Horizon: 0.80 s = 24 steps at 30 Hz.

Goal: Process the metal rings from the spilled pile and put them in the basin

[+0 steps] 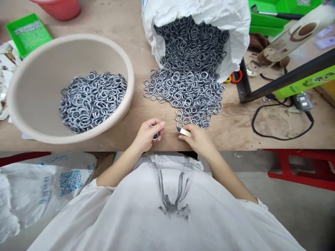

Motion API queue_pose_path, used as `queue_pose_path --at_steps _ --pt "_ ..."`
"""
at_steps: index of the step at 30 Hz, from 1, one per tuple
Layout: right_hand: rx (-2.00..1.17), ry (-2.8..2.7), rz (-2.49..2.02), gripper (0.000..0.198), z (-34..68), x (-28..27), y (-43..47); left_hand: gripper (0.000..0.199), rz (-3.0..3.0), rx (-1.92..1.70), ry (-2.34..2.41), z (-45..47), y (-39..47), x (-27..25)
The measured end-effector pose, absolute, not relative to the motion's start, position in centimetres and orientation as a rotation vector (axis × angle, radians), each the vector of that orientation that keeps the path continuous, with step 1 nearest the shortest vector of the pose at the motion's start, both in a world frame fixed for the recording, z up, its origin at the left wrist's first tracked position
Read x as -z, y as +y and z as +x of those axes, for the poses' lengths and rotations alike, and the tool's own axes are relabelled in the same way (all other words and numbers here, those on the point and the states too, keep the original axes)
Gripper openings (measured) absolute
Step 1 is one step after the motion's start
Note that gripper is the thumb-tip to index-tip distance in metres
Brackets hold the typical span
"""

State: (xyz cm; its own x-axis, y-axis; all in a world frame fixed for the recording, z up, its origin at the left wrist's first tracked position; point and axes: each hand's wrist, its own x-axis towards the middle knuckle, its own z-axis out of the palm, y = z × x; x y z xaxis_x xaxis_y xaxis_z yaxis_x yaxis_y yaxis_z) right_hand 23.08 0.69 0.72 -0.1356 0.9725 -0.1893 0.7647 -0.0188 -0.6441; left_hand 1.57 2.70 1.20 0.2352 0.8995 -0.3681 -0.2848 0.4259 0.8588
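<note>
Metal rings (155,137) are clasped in the left hand (148,133); a dark-tipped tool (185,132) is pinched in the right hand (197,138), near the ring heap (192,89).

On the table (230,134), a tub (36,87) with rings (94,101) in it stands to your left, a tray (24,21) behind it. Ahead of you lies a bag (240,28), with loose rings (191,83) inside and heaped before its mouth. To your right, a cable (284,139) lies near a frame (243,85).
</note>
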Motion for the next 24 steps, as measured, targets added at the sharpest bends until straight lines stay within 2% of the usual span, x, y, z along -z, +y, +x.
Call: queue_pose_path --at_steps 4,9,11,15,19,24 --pt "-1.37 -1.422 -1.355 0.03 21.9 -1.5 1.6 0.045 0.743 -0.766 0.922 2.5 2.3 -0.9" --pt "-1.51 -1.225 -1.069 0.039 20.0 -2.0 2.3 0.051 0.519 -0.552 0.616 3.4 1.8 -1.5" --pt "-1.449 -1.265 -1.047 0.039 19.7 -1.7 2.3 0.049 0.469 -0.568 0.593 3.6 1.6 -1.7" --pt "-1.098 -1.477 -1.178 0.04 19.8 -1.5 1.9 0.045 0.526 -0.702 0.689 3.9 1.5 -1.9" --pt "-1.002 -1.581 -1.323 0.047 20.0 -2.0 1.5 0.048 0.559 -0.804 0.771 4.2 1.5 -2.2" --pt "-0.651 -1.995 -1.394 0.058 20.2 -2.8 0.5 0.047 0.527 -0.872 0.813 4.4 1.6 -2.6"
